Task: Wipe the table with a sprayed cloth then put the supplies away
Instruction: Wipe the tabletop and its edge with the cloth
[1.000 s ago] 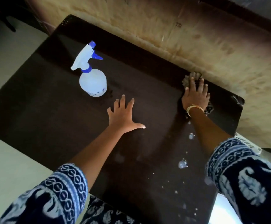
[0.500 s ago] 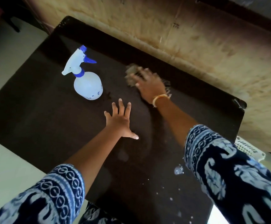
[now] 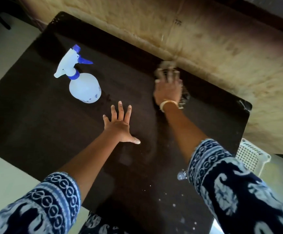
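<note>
A dark brown table (image 3: 36,125) fills the view. My right hand (image 3: 168,89) lies flat with straight fingers on a greyish cloth (image 3: 184,97) near the table's far edge; both are blurred by motion, and the cloth is mostly hidden under the hand. My left hand (image 3: 118,127) rests flat on the table's middle, fingers spread, holding nothing. A white spray bottle (image 3: 84,86) with a blue trigger stands upright at the far left, apart from both hands.
Water drops (image 3: 181,175) and small specks lie on the near right of the table. A tan worn wall or board (image 3: 221,56) runs along the far edge. A white plastic basket (image 3: 248,156) sits on the floor off the table's right side.
My right hand swept the cloth from the far right to the left, and has now come partway back right along the far edge. My left hand stayed planted.
</note>
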{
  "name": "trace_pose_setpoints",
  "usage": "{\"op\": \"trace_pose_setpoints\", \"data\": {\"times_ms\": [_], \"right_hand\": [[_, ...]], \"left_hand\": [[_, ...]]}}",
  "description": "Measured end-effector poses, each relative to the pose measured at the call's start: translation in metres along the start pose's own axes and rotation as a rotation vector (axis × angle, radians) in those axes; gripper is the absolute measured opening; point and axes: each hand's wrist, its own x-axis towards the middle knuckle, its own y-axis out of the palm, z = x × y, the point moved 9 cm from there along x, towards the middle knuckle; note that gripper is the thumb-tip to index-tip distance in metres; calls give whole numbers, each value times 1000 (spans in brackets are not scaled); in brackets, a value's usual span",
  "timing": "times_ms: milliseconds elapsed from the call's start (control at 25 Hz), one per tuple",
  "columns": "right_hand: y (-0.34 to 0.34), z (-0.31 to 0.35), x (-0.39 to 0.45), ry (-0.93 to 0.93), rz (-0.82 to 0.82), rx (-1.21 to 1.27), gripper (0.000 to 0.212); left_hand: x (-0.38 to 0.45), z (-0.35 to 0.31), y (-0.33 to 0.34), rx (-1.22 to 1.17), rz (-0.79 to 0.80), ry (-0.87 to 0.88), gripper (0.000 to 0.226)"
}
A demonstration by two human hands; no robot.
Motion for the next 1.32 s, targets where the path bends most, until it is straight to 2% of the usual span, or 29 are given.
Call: {"op": "trace_pose_setpoints", "data": {"times_ms": [80, 120, 160, 200, 240, 360, 480, 560, 640, 680, 720, 800, 840, 880, 920, 960, 1000, 1040, 1120, 1200, 1240, 1320], "right_hand": [[20, 81, -33, -538, 85, -93, 49], [29, 98, -50, -738, 137, -135, 49], [31, 98, -57, -857, 159, -159, 48], [27, 86, -52, -871, 131, -154, 48], [21, 62, -41, -777, 85, -138, 48], [-4, -66, -17, -186, -56, -57, 49], [-17, -165, -43, 312, -42, 5, 52], [-11, -167, -55, 536, -28, 51, 53], [-7, -124, -53, 592, -25, 103, 53], [-6, -86, -47, 490, -12, 98, 52], [-3, -41, -42, 308, 3, 68, 51], [11, 58, -51, -183, 38, -14, 48], [23, 101, -71, -444, 107, -47, 46], [34, 128, -94, -665, 196, -80, 45], [39, 137, -106, -808, 254, -111, 44], [35, 132, -103, -865, 244, -112, 44], [28, 117, -87, -838, 189, -98, 43], [22, 88, -66, -725, 134, -95, 43], [6, -2, -35, -340, 35, -90, 45], [-8, -97, -40, 26, -21, -37, 48], [-11, -125, -49, 159, -23, -3, 49], [-7, -129, -59, 353, 2, 49, 51]], "left_hand": [[-1, 0, 0, 9, 18, -8, 145], [-2, 0, 0, 11, 24, -11, 145], [-2, 0, 0, 7, 29, -14, 145], [-2, 0, 0, 2, 33, -14, 145], [-2, -1, -1, -3, 36, -14, 145], [-2, -1, 0, -12, 31, -19, 144], [-2, 0, -1, -22, 32, -19, 145], [-3, 0, -1, -30, 32, -19, 145], [-6, -1, -3, -45, 5, -9, 144], [-8, -1, -4, -53, -39, 8, 142], [-11, 0, -5, -69, -111, 36, 140], [-23, 2, -7, -112, -269, 106, 127], [-31, 4, -3, -112, -319, 136, 119], [-39, 7, 3, -107, -349, 152, 113], [-45, 9, 10, -106, -362, 158, 109], [-52, 9, 16, -115, -365, 159, 108], [-56, 9, 18, -135, -370, 158, 107], [-59, 8, 18, -154, -372, 154, 107], [-64, 5, 21, -172, -341, 135, 110], [-67, 5, 29, -178, -247, 107, 117], [-69, 8, 33, -178, -208, 92, 120], [-76, 14, 39, -185, -157, 66, 123]]}}
